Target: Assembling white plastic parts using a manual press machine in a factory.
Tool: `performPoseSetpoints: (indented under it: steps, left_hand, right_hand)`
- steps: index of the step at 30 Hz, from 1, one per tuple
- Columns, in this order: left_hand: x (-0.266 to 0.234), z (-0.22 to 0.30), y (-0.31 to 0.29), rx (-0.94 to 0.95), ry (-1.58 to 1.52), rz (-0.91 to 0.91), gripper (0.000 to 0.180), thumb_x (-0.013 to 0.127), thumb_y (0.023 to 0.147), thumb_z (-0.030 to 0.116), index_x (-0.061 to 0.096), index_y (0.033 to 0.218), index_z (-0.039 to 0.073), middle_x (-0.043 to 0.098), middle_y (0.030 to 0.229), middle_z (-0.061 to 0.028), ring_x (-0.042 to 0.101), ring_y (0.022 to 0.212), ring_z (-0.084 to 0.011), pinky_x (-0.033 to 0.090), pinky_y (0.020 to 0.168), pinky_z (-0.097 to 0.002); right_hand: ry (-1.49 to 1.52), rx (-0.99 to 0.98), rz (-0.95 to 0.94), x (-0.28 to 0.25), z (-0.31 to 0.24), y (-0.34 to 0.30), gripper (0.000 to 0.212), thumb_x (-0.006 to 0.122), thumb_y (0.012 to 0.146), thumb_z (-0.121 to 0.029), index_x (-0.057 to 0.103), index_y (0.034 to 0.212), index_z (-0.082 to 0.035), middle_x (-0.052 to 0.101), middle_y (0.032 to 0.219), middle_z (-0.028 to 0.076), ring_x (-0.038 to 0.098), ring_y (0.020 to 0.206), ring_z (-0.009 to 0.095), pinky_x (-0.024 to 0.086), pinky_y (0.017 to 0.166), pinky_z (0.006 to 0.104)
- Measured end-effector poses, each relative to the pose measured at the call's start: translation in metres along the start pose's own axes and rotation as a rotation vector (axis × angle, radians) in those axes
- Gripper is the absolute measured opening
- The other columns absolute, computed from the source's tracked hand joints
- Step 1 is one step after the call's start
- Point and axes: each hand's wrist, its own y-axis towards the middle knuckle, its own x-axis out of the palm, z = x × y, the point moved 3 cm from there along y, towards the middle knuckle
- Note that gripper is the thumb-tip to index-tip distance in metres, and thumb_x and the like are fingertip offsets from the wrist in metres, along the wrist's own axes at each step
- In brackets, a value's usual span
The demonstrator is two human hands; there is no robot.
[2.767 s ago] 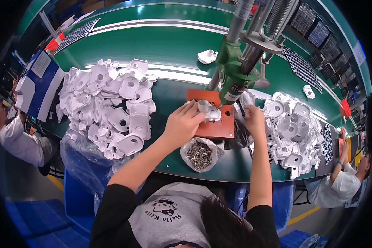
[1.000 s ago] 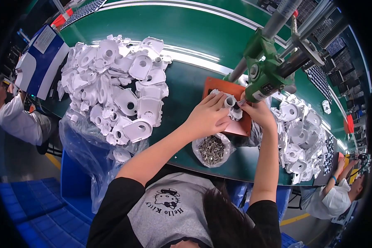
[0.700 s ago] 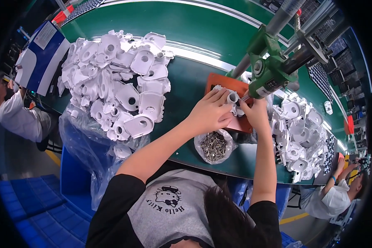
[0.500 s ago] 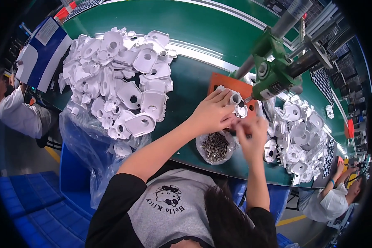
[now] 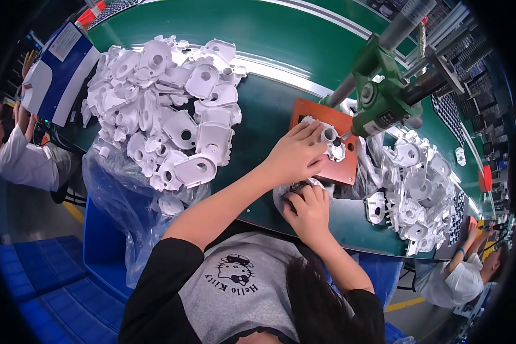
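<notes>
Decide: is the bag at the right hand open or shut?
Open: metal pieces show in the mouth of the bag, beside the right hand.

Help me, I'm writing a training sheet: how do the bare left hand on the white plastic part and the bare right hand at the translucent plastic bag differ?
Place: the bare left hand has its fingers on the white plastic part over the orange plate; the bare right hand is nearer the body, at the translucent plastic bag.
Pose: left fingers stretch forward; right fingers curl downward.
Both are ungloved, backs upward.
</notes>
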Motion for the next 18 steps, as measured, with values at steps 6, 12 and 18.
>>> performPoseSetpoints:
  steps: [6,12,18]
  left_hand:
    - [-0.001,-0.001,-0.001,-0.005,-0.001,0.007,0.026,0.065,0.075,0.023,0.061,0.094,0.005,0.056,0.121,-0.0243,0.049,0.121,-0.0356,0.035,0.105,-0.0459]
    - [0.001,-0.001,-0.001,-0.017,-0.005,-0.012,0.026,0.065,0.077,0.024,0.062,0.095,0.005,0.054,0.126,-0.0237,0.048,0.123,-0.0352,0.034,0.106,-0.0458]
    - [-0.001,-0.001,-0.001,-0.013,-0.010,0.009,0.024,0.063,0.077,0.022,0.061,0.094,0.004,0.056,0.122,-0.0241,0.049,0.120,-0.0357,0.035,0.105,-0.0459]
  right_hand:
    - [-0.025,-0.001,-0.012,0.001,0.000,0.003,0.019,0.070,0.062,-0.008,0.065,0.080,-0.008,0.053,0.080,0.005,0.051,0.079,0.025,0.036,0.069,0.0374]
    - [0.030,0.037,-0.005,-0.003,0.004,0.004,0.014,0.070,0.066,-0.006,0.065,0.079,-0.007,0.054,0.079,0.006,0.053,0.077,0.025,0.039,0.068,0.0375]
    - [0.587,0.496,-0.106,-0.028,0.030,0.003,0.007,0.063,0.079,0.002,0.060,0.085,-0.001,0.062,0.076,0.007,0.061,0.067,0.015,0.048,0.060,0.0266]
